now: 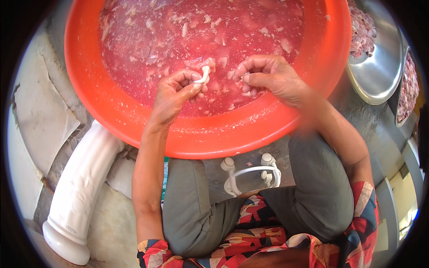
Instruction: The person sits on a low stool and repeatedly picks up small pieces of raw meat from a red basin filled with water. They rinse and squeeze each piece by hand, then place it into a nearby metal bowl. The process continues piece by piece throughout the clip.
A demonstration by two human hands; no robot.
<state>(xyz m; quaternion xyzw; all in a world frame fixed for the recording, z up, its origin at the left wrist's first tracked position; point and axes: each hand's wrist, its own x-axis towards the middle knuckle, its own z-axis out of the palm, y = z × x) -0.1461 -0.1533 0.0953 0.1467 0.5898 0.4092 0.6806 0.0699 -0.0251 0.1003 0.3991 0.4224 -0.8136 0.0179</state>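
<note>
Both hands are over a large red plastic basin (pixel 187 137) of reddish water (pixel 161 60), in which pale scraps of meat or fat float. My left hand (pixel 177 90) pinches a soft whitish strip of meat (pixel 205 74) between thumb and fingers, just above the water. A pinker, wet part (pixel 197 63) hangs at its far side. To the right, the fingers of my right hand (pixel 271 77) are drawn together at the water, near the basin's close wall. Small pinkish scraps (pixel 231 74) show at its fingertips, which partly hide them.
At the right, a stainless steel bowl (pixel 378 77) and a second metal container (pixel 399 117) hold pink meat pieces (pixel 362 30). A white ceramic pedestal (pixel 80 194) leans by the basin at the left. Below the basin, a white knobbed frame (pixel 256 171) lies between my knees.
</note>
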